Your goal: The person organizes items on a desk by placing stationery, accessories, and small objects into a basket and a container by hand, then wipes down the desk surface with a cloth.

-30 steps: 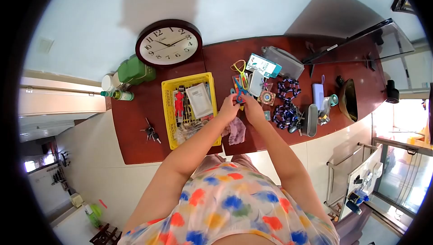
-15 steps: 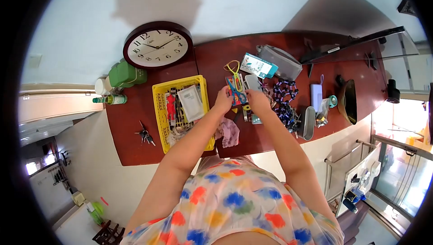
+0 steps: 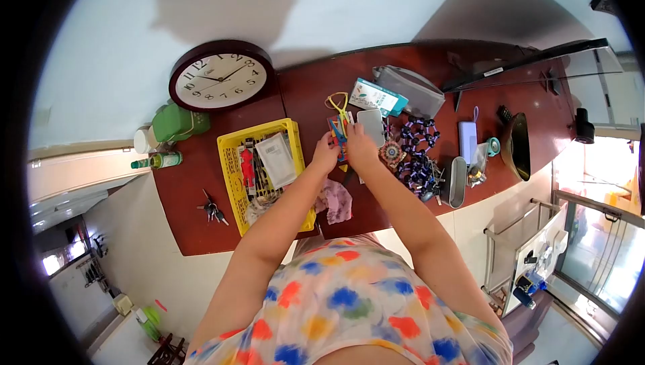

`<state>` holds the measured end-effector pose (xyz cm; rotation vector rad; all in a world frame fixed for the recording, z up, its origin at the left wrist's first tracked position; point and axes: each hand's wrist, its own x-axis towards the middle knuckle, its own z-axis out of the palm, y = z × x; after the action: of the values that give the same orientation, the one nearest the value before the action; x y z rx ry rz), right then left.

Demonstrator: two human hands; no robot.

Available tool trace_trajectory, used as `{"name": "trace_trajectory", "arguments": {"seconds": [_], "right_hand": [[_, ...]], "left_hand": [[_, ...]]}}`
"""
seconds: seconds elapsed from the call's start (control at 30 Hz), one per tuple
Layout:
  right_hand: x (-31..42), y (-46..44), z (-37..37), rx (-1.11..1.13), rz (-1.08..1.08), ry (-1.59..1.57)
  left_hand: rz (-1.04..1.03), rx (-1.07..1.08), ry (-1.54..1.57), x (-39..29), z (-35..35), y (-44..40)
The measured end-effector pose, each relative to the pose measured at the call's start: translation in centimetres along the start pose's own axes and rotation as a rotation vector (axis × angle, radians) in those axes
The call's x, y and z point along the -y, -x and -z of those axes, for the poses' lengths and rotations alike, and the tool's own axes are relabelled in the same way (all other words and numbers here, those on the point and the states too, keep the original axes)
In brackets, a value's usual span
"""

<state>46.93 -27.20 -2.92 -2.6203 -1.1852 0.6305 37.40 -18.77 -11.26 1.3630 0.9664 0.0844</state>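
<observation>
Blue scissors (image 3: 338,131) lie over a small red and blue item on the desk, between my two hands. My left hand (image 3: 325,152) touches their left side, its fingertips at the handles. My right hand (image 3: 361,145) is at their right side, fingers bent downward and partly hiding the handles. Whether either hand grips them is too small to tell. Yellow scissors (image 3: 340,104) lie just beyond. A white-grey case (image 3: 370,127) is right beside my right hand. Near my left wrist is a pink cloth (image 3: 338,202).
A yellow basket (image 3: 226,178) with packets stands left, keys (image 3: 213,210) further left. Behind are a clock (image 3: 222,76) and green container (image 3: 176,122). To the right are a teal box (image 3: 377,98), dark beads (image 3: 420,134), a grey tin (image 3: 455,184) and a purple power bank (image 3: 467,142).
The view has shifted, so the desk items appear further left. My hands parted around the blue scissors, then my right hand moved back in over their right side.
</observation>
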Motion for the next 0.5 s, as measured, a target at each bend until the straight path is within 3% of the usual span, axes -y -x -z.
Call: {"name": "trace_trajectory", "arguments": {"seconds": [0.1, 0.17, 0.37, 0.5], "right_hand": [[0.2, 0.9, -2.7, -0.219, 0.033, 0.037], [0.3, 1.2, -2.9, -0.176, 0.031, 0.059], [0.3, 1.8, -2.9, -0.185, 0.035, 0.021], [0.5, 2.7, -2.4, -0.129, 0.081, 0.032]], "left_hand": [[-0.018, -0.002, -0.017, 0.8, -0.1, -0.4], [-0.066, 0.004, -0.084, 3.0, -0.1, -1.8], [-0.125, -0.045, -0.006, -1.2, -0.4, 0.7], [-0.036, -0.049, -0.041, 0.7, -0.4, -0.2]]}}
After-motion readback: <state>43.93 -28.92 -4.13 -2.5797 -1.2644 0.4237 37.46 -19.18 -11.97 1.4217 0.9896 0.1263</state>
